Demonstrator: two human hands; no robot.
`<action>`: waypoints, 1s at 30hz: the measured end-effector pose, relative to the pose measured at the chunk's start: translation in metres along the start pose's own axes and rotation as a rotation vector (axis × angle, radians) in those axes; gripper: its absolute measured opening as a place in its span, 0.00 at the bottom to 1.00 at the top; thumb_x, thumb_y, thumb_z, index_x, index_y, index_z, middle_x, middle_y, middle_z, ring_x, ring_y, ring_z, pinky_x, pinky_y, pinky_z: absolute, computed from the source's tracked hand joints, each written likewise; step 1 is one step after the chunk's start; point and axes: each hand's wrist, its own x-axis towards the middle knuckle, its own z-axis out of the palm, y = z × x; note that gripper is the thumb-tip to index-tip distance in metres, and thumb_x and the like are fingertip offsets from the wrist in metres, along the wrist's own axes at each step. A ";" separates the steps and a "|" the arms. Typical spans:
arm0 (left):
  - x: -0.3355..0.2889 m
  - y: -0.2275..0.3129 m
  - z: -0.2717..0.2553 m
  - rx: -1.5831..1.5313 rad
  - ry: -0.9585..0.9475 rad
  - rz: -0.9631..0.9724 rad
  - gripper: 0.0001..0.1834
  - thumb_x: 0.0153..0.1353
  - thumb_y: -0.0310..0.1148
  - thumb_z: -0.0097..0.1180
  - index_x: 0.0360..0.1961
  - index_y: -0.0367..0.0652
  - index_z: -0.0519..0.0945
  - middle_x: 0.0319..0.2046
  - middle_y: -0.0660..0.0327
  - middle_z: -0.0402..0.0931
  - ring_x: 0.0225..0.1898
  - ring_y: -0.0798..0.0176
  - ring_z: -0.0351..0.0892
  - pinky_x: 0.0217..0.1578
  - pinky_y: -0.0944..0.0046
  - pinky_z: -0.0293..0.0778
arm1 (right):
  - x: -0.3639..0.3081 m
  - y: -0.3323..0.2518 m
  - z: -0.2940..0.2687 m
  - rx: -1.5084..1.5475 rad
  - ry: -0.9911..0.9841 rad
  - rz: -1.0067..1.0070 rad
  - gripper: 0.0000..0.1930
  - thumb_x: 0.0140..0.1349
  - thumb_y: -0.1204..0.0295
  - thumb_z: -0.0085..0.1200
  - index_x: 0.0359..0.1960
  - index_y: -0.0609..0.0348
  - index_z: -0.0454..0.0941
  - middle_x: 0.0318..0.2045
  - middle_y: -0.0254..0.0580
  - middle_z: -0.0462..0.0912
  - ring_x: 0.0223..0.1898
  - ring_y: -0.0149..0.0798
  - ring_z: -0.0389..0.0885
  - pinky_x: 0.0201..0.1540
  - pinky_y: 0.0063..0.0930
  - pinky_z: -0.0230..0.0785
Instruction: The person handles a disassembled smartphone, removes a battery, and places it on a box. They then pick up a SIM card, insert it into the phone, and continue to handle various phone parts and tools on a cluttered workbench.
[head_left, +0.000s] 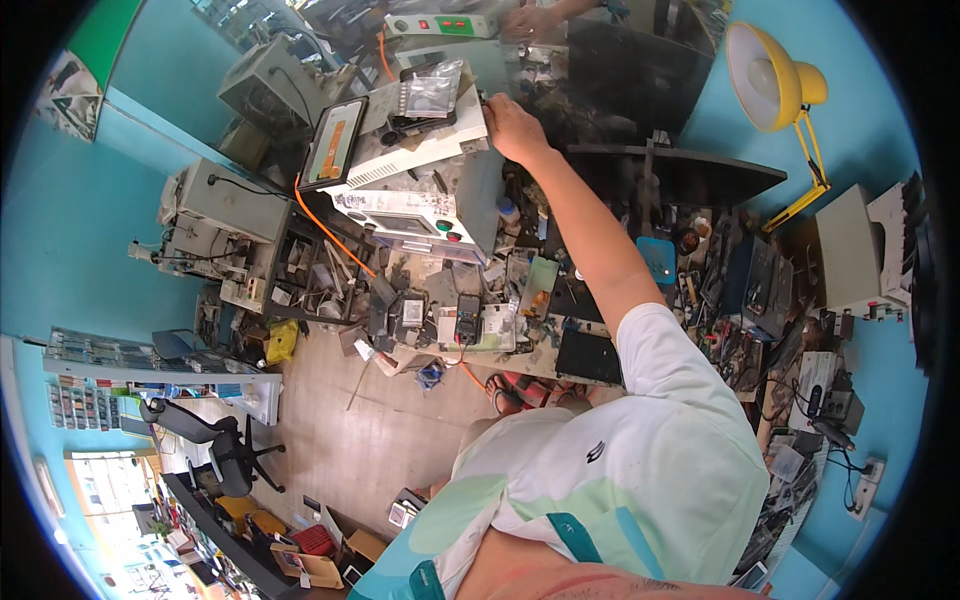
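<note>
Shirt [620, 450] nearest. Right hand [515, 130] touched white box [466, 127], seemingly heavy, stiff, best held underneath. Left hand [431, 491] mostly hidden; both grips were unclear.

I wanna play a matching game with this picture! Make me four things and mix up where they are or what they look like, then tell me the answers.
Things:
1. desk lamp
2. office chair
3. right hand
4. tablet

Matches:
A. at the edge of a white box
B. tilted, screen lit
C. yellow
D. dark, on the floor at left

Pairs: 1-C, 2-D, 3-A, 4-B
</note>
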 end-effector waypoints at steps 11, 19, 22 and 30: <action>0.061 0.009 -0.040 -1.051 0.043 -0.582 0.20 0.70 0.43 0.54 0.56 0.42 0.79 0.42 0.54 0.82 0.35 0.58 0.81 0.32 0.57 0.79 | 0.023 0.019 -0.023 -0.183 -0.021 -0.357 0.12 0.76 0.62 0.47 0.52 0.54 0.74 0.46 0.47 0.81 0.49 0.58 0.82 0.46 0.53 0.77; 0.068 0.026 -0.046 -1.008 0.023 -0.545 0.20 0.69 0.42 0.55 0.54 0.41 0.79 0.41 0.56 0.82 0.33 0.59 0.81 0.32 0.59 0.78 | 0.035 0.023 -0.028 -0.088 -0.117 -0.362 0.09 0.72 0.70 0.49 0.48 0.60 0.77 0.44 0.60 0.80 0.44 0.63 0.82 0.46 0.50 0.75; 0.069 0.020 -0.039 -1.004 -0.024 -0.540 0.19 0.69 0.41 0.56 0.54 0.40 0.79 0.40 0.56 0.82 0.31 0.61 0.79 0.31 0.61 0.75 | 0.032 0.016 -0.028 0.007 -0.083 -0.384 0.11 0.73 0.71 0.45 0.51 0.60 0.76 0.46 0.65 0.80 0.48 0.66 0.81 0.49 0.54 0.74; 0.048 0.030 -0.036 -1.053 0.074 -0.579 0.17 0.69 0.41 0.55 0.51 0.41 0.81 0.38 0.58 0.82 0.29 0.63 0.78 0.30 0.62 0.75 | 0.026 0.003 -0.086 -0.130 0.053 -0.811 0.09 0.69 0.70 0.56 0.37 0.64 0.82 0.49 0.54 0.82 0.43 0.52 0.83 0.48 0.43 0.76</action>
